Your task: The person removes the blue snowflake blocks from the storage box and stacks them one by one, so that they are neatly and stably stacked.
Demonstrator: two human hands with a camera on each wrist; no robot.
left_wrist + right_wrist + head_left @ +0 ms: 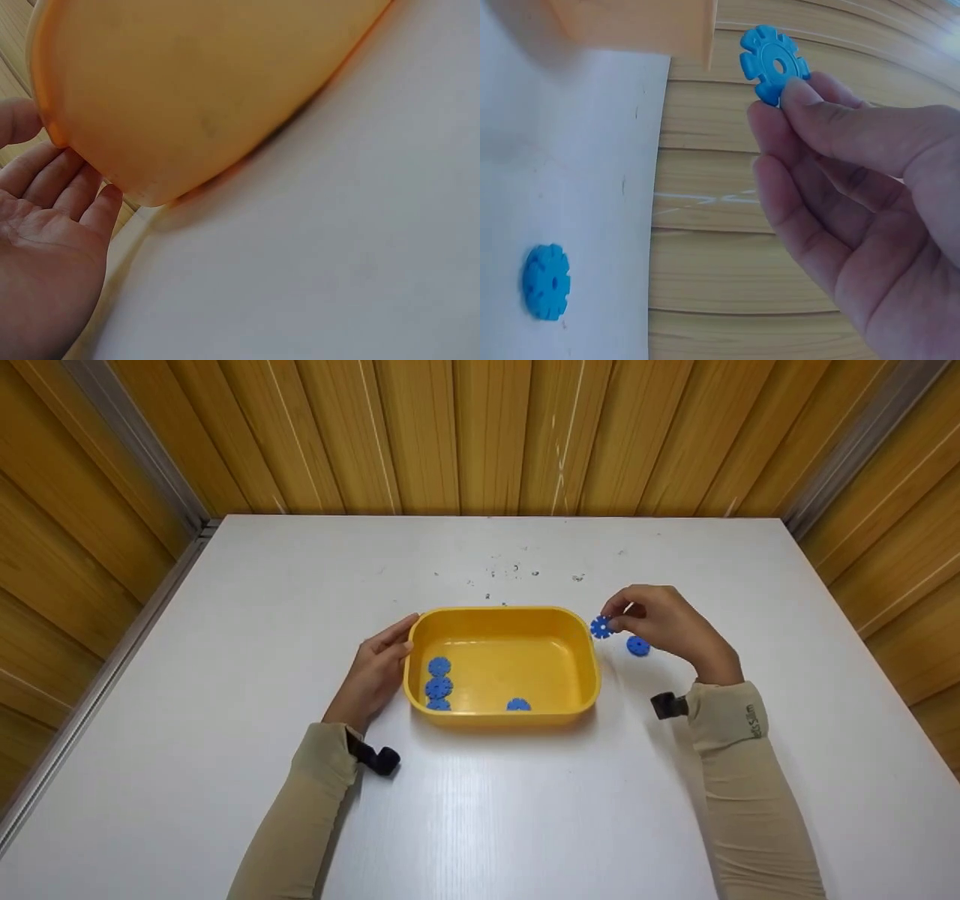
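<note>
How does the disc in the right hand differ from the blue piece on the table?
The held disc is pinched by the right hand; the table piece lies flat, untouched. The held disc looks thinner; the table piece may be a stack. Both are blue, with notched rims and a centre hole.

Head view forward and down, wrist views close — yellow tub (502, 664) in all
</note>
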